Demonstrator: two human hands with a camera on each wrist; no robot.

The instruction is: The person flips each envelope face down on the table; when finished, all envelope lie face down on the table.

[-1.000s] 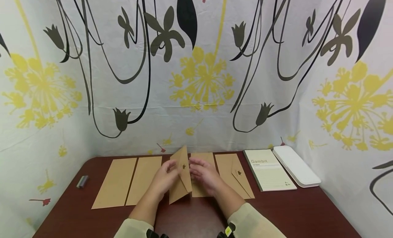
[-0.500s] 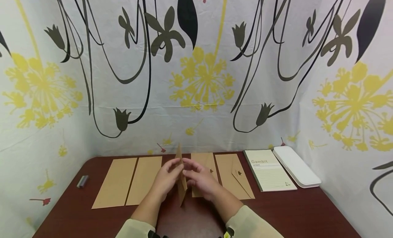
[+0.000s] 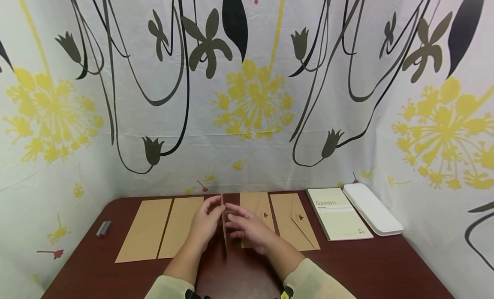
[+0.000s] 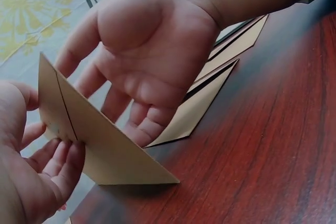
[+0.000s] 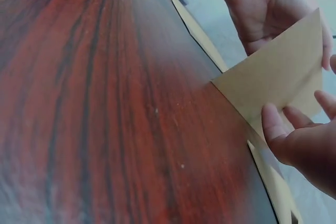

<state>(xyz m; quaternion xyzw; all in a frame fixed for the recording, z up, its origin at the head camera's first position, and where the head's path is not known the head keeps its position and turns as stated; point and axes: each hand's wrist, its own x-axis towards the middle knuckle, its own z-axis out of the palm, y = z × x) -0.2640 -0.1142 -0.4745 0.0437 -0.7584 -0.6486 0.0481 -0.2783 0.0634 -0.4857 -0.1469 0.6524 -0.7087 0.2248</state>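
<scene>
A brown kraft-paper envelope (image 4: pixel 126 156) is upright between the two hands, nearly edge-on in the head view. My left hand (image 3: pixel 204 224) holds it from the left, its bent fingertips on the face with the flap line in the left wrist view. On the other side is my right hand (image 3: pixel 251 228), fingers spread and loosely bent; in the right wrist view its fingertips are at the plain face. Two plain envelopes (image 3: pixel 145 230) (image 3: pixel 181 226) lie flat to the left. Two flap-side-up envelopes (image 3: pixel 257 204) (image 3: pixel 283 217) with small crown prints lie to the right.
Right of the envelopes lie a notepad (image 3: pixel 339 221) marked "Gambit" and a white case (image 3: pixel 372 209). A small grey object (image 3: pixel 103 228) is near the left edge of the dark red table (image 3: pixel 247 282). Patterned cloth (image 3: pixel 247 161) encloses the back and sides.
The held envelope has turned from showing its crown-printed face to edge-on, shifting slightly left. The right hand has moved left toward it. The flat envelopes stay in place.
</scene>
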